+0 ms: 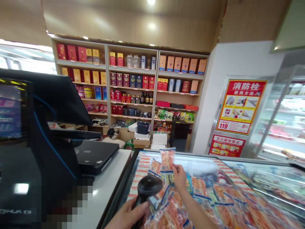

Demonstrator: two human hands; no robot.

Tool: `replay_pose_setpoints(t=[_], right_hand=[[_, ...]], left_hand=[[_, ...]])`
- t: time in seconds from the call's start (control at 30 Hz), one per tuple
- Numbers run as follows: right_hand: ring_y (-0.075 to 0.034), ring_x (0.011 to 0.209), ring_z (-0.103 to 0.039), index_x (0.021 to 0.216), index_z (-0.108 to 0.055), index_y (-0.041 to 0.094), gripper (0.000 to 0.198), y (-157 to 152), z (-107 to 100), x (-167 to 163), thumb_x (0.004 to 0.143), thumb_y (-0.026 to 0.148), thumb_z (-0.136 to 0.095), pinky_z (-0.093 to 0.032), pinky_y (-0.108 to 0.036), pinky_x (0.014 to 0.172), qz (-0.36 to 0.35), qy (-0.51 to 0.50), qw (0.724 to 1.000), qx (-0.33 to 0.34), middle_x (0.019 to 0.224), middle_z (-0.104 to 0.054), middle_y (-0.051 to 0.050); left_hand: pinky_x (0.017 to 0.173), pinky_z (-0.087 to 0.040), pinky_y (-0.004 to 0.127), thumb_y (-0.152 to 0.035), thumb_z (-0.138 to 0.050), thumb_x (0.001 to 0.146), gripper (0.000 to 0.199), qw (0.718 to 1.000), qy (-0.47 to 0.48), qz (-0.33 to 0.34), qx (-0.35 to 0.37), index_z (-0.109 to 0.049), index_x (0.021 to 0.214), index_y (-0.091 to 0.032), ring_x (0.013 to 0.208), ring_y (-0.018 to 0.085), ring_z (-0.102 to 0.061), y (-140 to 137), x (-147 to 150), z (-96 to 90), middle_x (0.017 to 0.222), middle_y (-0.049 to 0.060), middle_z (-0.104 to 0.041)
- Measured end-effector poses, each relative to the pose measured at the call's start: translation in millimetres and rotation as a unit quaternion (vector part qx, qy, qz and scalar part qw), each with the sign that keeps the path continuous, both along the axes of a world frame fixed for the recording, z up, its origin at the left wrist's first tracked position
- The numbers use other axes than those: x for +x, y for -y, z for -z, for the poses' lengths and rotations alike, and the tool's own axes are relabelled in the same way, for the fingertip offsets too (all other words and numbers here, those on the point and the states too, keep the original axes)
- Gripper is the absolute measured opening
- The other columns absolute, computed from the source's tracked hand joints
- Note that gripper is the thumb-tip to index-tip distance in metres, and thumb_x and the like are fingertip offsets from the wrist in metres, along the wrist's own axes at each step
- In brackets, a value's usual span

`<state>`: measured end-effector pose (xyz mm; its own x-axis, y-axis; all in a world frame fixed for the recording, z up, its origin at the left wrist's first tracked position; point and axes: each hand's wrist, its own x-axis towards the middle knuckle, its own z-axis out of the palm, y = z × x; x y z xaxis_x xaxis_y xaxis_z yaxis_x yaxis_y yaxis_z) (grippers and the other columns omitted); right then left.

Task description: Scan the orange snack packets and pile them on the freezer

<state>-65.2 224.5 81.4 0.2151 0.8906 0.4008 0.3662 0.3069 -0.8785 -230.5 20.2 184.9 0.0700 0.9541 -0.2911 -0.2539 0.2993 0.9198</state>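
Note:
A black barcode scanner (149,185) is gripped by its handle in my left hand (130,212), its head tilted away from me. My right hand (180,176) pinches the lower right edge of a clear snack packet (167,160) with orange-pink contents and a blue trim; a barcode label shows on it. The packet stands raised just beyond the scanner head, apart from it. Another packet (154,166) of the same kind lies behind to its left. Below both hands, many similar packets (226,213) cover the glass top of a chest freezer (143,165).
A point-of-sale terminal (62,98) and a black cash drawer (97,154) stand on the white counter (105,187) at left. Shelves (132,70) of boxed bottles line the back wall. A red fire-hydrant sign (240,106) hangs at right, near a refrigerated display (286,117).

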Motion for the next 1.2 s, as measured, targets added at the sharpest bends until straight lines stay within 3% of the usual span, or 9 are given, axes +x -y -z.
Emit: replay_pose_setpoints(t=[0.17, 0.37, 0.47, 0.57, 0.7, 0.9, 1.03, 1.1, 1.2], right_hand=[[-0.018, 0.068, -0.056, 0.067, -0.048, 0.018, 0.021, 1, 10, 41, 0.067, 0.035, -0.037, -0.037, -0.025, 0.061, 0.093, 0.131, 0.986, -0.051, 0.07, -0.061, -0.007], [-0.022, 0.074, -0.054, 0.077, -0.05, 0.016, 0.022, 9, 27, 103, 0.065, 0.032, -0.04, -0.037, -0.03, 0.062, 0.15, 0.295, 0.917, -0.224, 0.077, -0.059, -0.009], [-0.026, 0.089, -0.048, 0.09, -0.049, 0.015, 0.03, 12, 23, 96, 0.064, 0.03, -0.042, -0.035, -0.035, 0.068, 0.214, 0.351, 0.895, -0.175, 0.093, -0.055, -0.012], [-0.021, 0.094, -0.046, 0.095, -0.049, 0.014, 0.032, 7, 20, 57, 0.067, 0.024, -0.039, -0.033, -0.03, 0.077, 0.106, 0.385, 0.914, -0.068, 0.099, -0.054, -0.011], [-0.02, 0.087, -0.052, 0.095, -0.052, 0.017, 0.031, -4, 35, -1, 0.07, 0.029, -0.038, -0.035, -0.031, 0.073, -0.036, 0.379, 0.917, -0.115, 0.09, -0.059, -0.009], [-0.027, 0.082, -0.053, 0.075, -0.06, 0.019, 0.03, -10, 73, -25, 0.066, 0.041, -0.042, -0.031, -0.045, 0.074, -0.066, 0.387, 0.901, -0.183, 0.078, -0.062, -0.012], [-0.027, 0.075, -0.055, 0.058, -0.058, 0.018, 0.015, -13, 78, -26, 0.06, 0.03, -0.049, -0.034, -0.042, 0.068, -0.118, 0.368, 0.9, -0.203, 0.07, -0.062, -0.01], [-0.023, 0.071, -0.055, 0.056, -0.057, 0.019, 0.011, -15, 72, -28, 0.058, 0.023, -0.047, -0.037, -0.036, 0.065, -0.142, 0.338, 0.909, -0.198, 0.067, -0.062, -0.006], [-0.018, 0.067, -0.055, 0.058, -0.055, 0.02, 0.012, -15, 60, -29, 0.058, 0.018, -0.043, -0.037, -0.029, 0.063, -0.129, 0.241, 0.951, -0.142, 0.064, -0.061, -0.001]], left_hand=[[0.033, -0.025, 0.016, -0.052, -0.056, 0.053, 0.038, 0.997, -0.047, -0.064, -0.007, -0.042, 0.052, -0.016, 0.031, 0.003, -0.031, -7, -5, 5.5, 0.035, -0.006, -0.04], [0.033, -0.026, 0.015, -0.048, -0.06, 0.049, 0.038, 0.991, -0.039, -0.119, -0.049, -0.04, 0.058, -0.017, 0.032, 0.004, -0.035, -14, -12, 12.7, 0.039, -0.008, -0.041], [0.034, -0.025, 0.016, -0.05, -0.058, 0.051, 0.038, 0.992, -0.033, -0.112, -0.048, -0.04, 0.058, -0.017, 0.031, 0.003, -0.034, -16, -12, 17.8, 0.039, -0.008, -0.041], [0.035, -0.025, 0.015, -0.049, -0.056, 0.054, 0.037, 0.993, -0.028, -0.113, -0.033, -0.039, 0.057, -0.017, 0.032, 0.003, -0.035, -17, -10, 21.4, 0.039, -0.008, -0.041], [0.034, -0.026, 0.016, -0.05, -0.055, 0.055, 0.037, 0.992, -0.036, -0.115, -0.04, -0.039, 0.057, -0.017, 0.032, 0.004, -0.035, -22, -11, 25.7, 0.039, -0.008, -0.041], [0.032, -0.027, 0.016, -0.051, -0.054, 0.055, 0.037, 0.99, -0.064, -0.123, -0.039, -0.04, 0.059, -0.017, 0.031, 0.003, -0.034, -26, -18, 36.5, 0.039, -0.008, -0.041], [0.031, -0.025, 0.016, -0.052, -0.054, 0.056, 0.038, 0.991, -0.054, -0.118, -0.034, -0.039, 0.059, -0.017, 0.031, 0.003, -0.033, -27, -20, 39.1, 0.04, -0.008, -0.04], [0.032, -0.025, 0.016, -0.052, -0.054, 0.056, 0.038, 0.991, -0.052, -0.118, -0.037, -0.04, 0.061, -0.017, 0.031, 0.003, -0.033, -26, -19, 38.2, 0.04, -0.008, -0.04], [0.032, -0.027, 0.016, -0.055, -0.052, 0.055, 0.04, 0.993, -0.059, -0.102, -0.031, -0.041, 0.061, -0.017, 0.03, 0.003, -0.032, -26, -16, 36.0, 0.038, -0.007, -0.041]])
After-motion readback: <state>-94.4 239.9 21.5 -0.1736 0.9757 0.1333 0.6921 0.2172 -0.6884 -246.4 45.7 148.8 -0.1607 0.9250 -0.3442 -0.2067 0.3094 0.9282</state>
